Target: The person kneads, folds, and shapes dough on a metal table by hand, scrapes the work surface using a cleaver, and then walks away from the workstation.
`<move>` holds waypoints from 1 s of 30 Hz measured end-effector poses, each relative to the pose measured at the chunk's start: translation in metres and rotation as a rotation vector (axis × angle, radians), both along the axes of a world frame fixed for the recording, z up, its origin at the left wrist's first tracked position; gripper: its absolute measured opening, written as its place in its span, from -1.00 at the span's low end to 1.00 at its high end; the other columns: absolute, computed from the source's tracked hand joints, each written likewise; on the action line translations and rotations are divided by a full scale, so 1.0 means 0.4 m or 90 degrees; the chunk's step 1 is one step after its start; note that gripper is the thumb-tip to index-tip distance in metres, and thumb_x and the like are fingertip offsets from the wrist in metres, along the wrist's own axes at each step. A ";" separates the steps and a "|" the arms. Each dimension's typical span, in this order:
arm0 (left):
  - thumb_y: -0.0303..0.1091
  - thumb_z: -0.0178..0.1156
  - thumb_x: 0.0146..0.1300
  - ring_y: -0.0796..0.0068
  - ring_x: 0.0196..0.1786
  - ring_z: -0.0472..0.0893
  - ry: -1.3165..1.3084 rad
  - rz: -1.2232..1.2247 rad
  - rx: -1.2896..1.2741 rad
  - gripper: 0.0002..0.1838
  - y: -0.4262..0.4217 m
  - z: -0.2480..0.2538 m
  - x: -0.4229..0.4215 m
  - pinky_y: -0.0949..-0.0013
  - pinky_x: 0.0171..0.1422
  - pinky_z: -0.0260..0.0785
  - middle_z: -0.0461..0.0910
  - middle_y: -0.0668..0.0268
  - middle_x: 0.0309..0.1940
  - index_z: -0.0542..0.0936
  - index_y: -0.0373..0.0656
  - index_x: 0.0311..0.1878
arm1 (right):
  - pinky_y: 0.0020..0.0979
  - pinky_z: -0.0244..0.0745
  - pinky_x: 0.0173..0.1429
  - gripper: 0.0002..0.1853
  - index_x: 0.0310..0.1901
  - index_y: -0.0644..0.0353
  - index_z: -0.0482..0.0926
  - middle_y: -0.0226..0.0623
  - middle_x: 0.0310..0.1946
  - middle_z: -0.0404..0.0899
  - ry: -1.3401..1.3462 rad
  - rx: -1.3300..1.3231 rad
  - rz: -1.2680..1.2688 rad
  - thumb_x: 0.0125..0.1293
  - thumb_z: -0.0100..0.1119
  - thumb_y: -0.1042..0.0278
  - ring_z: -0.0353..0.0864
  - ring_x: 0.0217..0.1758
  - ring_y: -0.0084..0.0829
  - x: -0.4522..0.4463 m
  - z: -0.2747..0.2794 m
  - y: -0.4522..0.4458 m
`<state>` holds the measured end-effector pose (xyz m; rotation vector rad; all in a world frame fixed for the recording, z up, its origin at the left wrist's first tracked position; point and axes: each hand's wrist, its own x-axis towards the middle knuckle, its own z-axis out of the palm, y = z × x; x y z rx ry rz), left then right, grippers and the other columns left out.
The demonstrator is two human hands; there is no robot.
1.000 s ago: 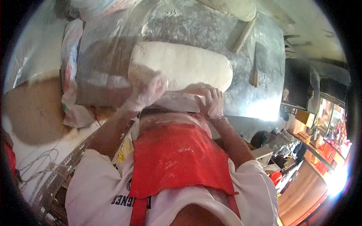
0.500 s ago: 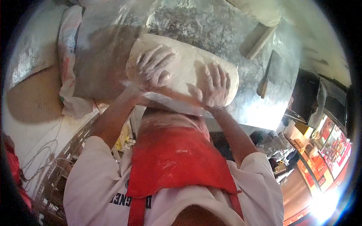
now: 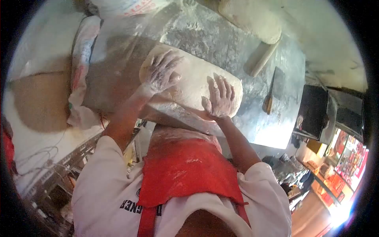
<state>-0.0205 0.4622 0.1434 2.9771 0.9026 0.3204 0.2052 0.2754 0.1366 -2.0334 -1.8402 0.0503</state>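
A thick, pale slab of dough [image 3: 192, 75] lies lengthwise near the front edge of a floured metal worktop [image 3: 118, 85]. Pressed on its left part is my left hand [image 3: 162, 72], palm down with the fingers stretched out. My right hand [image 3: 222, 97] rests flat near the dough's right end, its fingers spread and thumb out to the side. Flour coats both hands. Neither one grips anything; the palms' undersides are hidden against the dough.
Right of the dough lies a wide-bladed knife [image 3: 272, 93] with a wooden handle. Beyond it are a rolling pin [image 3: 264, 59] and a large pale mass [image 3: 256, 19], perhaps dough. A rolled printed sack [image 3: 82, 65] borders the left side; a printed bag [image 3: 136, 7] stands at the back.
The camera view has turned and tilted slightly, bringing the printed bag at the back into sight. The strip of worktop before the dough looks slightly wider. Both hands still lie on the dough.
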 end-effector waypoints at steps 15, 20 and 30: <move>0.45 -0.28 0.44 0.11 0.59 0.06 -0.854 0.861 -1.122 -0.09 -0.281 -0.145 -0.050 -0.08 0.58 0.06 -0.05 0.14 0.58 -0.01 -0.07 0.58 | 0.13 0.29 0.32 -0.48 0.28 0.02 0.45 -0.14 0.42 0.32 -0.156 0.141 0.048 0.30 0.25 0.14 0.34 0.42 0.06 -0.019 -0.193 -0.203; 0.50 -0.27 0.40 0.06 0.58 0.10 -0.993 0.706 -1.104 -0.06 -0.254 -0.142 -0.003 -0.12 0.60 0.04 0.04 0.13 0.55 -0.01 -0.04 0.58 | 0.07 0.33 0.27 -0.52 0.21 0.05 0.51 -0.19 0.35 0.41 -0.086 0.116 0.058 0.24 0.30 0.30 0.44 0.35 -0.03 0.020 -0.083 -0.136; 0.10 0.12 0.45 0.26 0.39 0.37 -0.822 0.080 -0.876 -0.30 0.192 0.021 0.283 0.07 0.46 0.25 0.33 0.21 0.37 0.25 -0.11 0.47 | -0.23 0.62 0.15 -0.31 0.32 0.38 0.38 0.03 0.09 0.62 0.532 -0.243 -0.113 0.31 0.31 0.06 0.66 0.07 -0.15 0.463 0.028 0.278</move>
